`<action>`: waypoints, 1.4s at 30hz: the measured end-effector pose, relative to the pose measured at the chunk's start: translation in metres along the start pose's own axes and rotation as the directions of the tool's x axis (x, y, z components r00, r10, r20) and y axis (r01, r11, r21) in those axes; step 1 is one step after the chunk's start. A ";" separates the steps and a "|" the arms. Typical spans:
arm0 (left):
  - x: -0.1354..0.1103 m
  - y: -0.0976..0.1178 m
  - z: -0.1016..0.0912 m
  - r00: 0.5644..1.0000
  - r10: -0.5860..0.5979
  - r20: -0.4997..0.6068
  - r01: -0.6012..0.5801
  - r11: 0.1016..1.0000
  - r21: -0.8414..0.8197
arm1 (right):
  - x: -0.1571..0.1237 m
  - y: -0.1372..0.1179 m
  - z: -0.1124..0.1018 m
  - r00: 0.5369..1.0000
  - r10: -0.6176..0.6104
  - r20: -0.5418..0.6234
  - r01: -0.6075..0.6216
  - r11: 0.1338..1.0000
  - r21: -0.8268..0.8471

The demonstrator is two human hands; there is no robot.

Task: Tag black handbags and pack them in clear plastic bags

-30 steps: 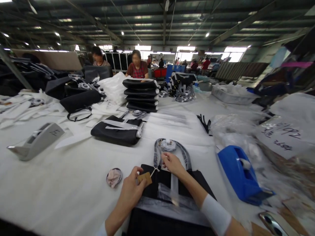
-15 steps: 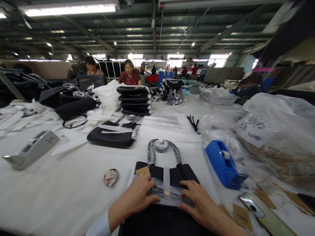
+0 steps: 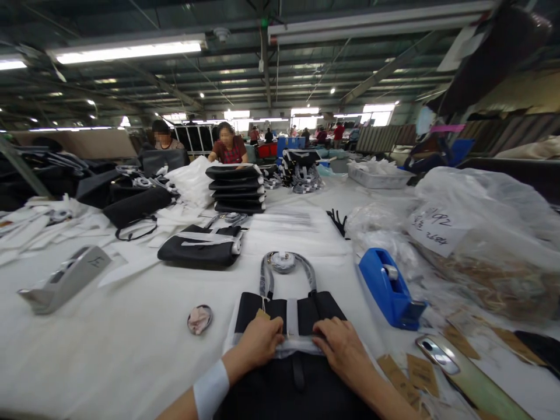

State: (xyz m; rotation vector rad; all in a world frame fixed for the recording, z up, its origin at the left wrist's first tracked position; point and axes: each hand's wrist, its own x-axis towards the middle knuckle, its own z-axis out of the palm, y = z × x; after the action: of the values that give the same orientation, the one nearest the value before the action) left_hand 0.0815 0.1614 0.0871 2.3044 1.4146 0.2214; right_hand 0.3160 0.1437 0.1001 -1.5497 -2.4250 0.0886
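Note:
A black handbag (image 3: 262, 388) lies flat in front of me, its handles (image 3: 311, 274) wrapped in film and stretched out away from me. Across the bag runs a narrow, bunched strip of translucent plastic film (image 3: 300, 346). My left hand (image 3: 261, 339) pinches it at the left, and my right hand (image 3: 341, 344) grips it at the right with curled fingers. A pale strip (image 3: 291, 315) runs lengthwise on the bag between my hands. Beside my left fingers a brown paper tag (image 3: 262, 314) is partly covered.
A blue tape dispenser (image 3: 385, 289) stands to the right, near a phone (image 3: 464, 373) and paper tags (image 3: 422, 373). On the left are a grey dispenser (image 3: 65, 280) and a small round dish (image 3: 200, 320). Black bags (image 3: 238, 189) are stacked farther back, near a co-worker (image 3: 230, 149).
The plastic film, wider and spread flatter before, is now bunched narrow, baring a black tab below it. My fingers have curled in from a spread position. The view has tilted up slightly.

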 end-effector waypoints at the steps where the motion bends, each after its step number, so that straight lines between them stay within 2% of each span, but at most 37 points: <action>1: -0.001 0.002 0.003 1.000 -0.010 -0.008 0.010 1.000 0.012 | -0.004 0.005 0.001 0.999 0.007 -0.041 -0.008 1.000 -0.017; 3: -0.003 0.005 0.006 0.999 -0.017 -0.031 0.018 1.000 0.024 | -0.014 0.018 0.003 0.986 0.093 -0.136 -0.100 0.994 -0.041; 5: -0.005 0.008 0.005 0.999 -0.001 -0.054 0.002 1.000 0.015 | -0.027 0.032 0.006 0.955 0.257 -0.148 -0.257 0.966 0.019; 8: -0.010 0.007 -0.006 0.995 0.035 -0.092 -0.037 0.999 -0.027 | -0.041 0.045 0.012 0.895 0.446 0.035 -0.444 0.877 0.184; 10: -0.016 0.002 -0.018 0.991 0.025 -0.131 -0.032 0.998 -0.047 | -0.042 0.048 0.014 0.860 0.494 0.128 -0.510 0.830 0.226; 12: -0.026 -0.006 -0.028 0.983 -0.011 -0.182 0.002 0.999 -0.050 | -0.039 0.047 0.013 0.838 0.517 0.174 -0.545 0.805 0.233; 14: -0.040 -0.016 -0.028 0.956 -0.096 -0.276 0.083 0.995 -0.059 | -0.037 0.043 0.010 0.827 0.526 0.197 -0.561 0.790 0.248; 17: -0.063 -0.034 -0.006 0.867 -0.264 -0.422 0.214 0.963 -0.162 | -0.041 0.035 0.006 0.841 0.522 0.141 -0.539 0.786 0.303; 19: -0.074 -0.048 0.019 0.861 -0.299 -0.413 0.190 0.940 -0.284 | -0.048 0.031 0.007 0.856 0.515 0.052 -0.500 0.797 0.339; 21: -0.078 -0.059 0.041 0.853 -0.352 -0.386 0.200 0.903 -0.380 | -0.056 0.031 0.010 0.849 0.527 -0.043 -0.483 0.805 0.344; 23: -0.078 -0.065 0.052 0.853 -0.383 -0.354 0.212 0.874 -0.436 | -0.067 0.036 0.011 0.832 0.542 -0.118 -0.482 0.811 0.331; 25: -0.077 -0.066 0.053 0.851 -0.414 -0.325 0.233 0.850 -0.472 | -0.081 0.044 0.011 0.831 0.533 -0.157 -0.466 0.823 0.325; 26: -0.076 -0.065 0.050 0.848 -0.431 -0.309 0.246 0.836 -0.490 | -0.090 0.050 0.010 0.849 0.504 -0.157 -0.441 0.841 0.312; 28: -0.076 -0.060 0.041 0.845 -0.457 -0.276 0.264 0.807 -0.529 | -0.108 0.068 0.011 0.924 0.362 -0.123 -0.328 0.916 0.230; 29: -0.077 -0.058 0.035 0.849 -0.461 -0.260 0.261 0.793 -0.551 | -0.115 0.080 0.013 0.968 0.238 -0.082 -0.225 0.964 0.146; 30: -0.077 -0.055 0.028 0.856 -0.456 -0.245 0.252 0.780 -0.573 | -0.121 0.094 0.015 0.992 0.117 -0.043 -0.115 0.992 0.049; 32: -0.077 -0.052 0.015 0.879 -0.433 -0.199 0.226 0.746 -0.626 | -0.126 0.125 0.021 1.000 0.029 -0.007 -0.030 0.998 -0.052; 34: -0.077 -0.051 0.003 0.903 -0.415 -0.112 0.231 0.689 -0.687 | -0.121 0.151 0.024 0.991 0.080 -0.105 -0.091 0.991 -0.103; 35: -0.078 -0.052 -0.001 0.906 -0.415 -0.084 0.239 0.665 -0.707 | -0.117 0.158 0.023 0.979 0.110 -0.170 -0.125 0.989 -0.076; 37: -0.083 -0.052 -0.005 0.895 -0.439 -0.072 0.256 0.641 -0.724 | -0.106 0.159 0.016 0.963 0.152 -0.223 -0.149 0.988 0.031; 39: -0.090 -0.050 -0.002 0.871 -0.478 -0.110 0.272 0.657 -0.703 | -0.097 0.141 0.007 0.948 0.255 -0.188 -0.226 0.961 0.161; 42: -0.097 -0.045 0.013 0.840 -0.515 -0.171 0.323 0.727 -0.606 | -0.082 0.098 0.005 0.874 0.483 -0.053 -0.439 0.831 0.341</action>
State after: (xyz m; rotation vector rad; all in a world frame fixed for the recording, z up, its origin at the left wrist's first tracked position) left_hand 0.0041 0.0899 0.0643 1.4563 1.7155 0.7954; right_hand 0.4335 0.1122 0.0618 -1.8738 -1.7714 0.4297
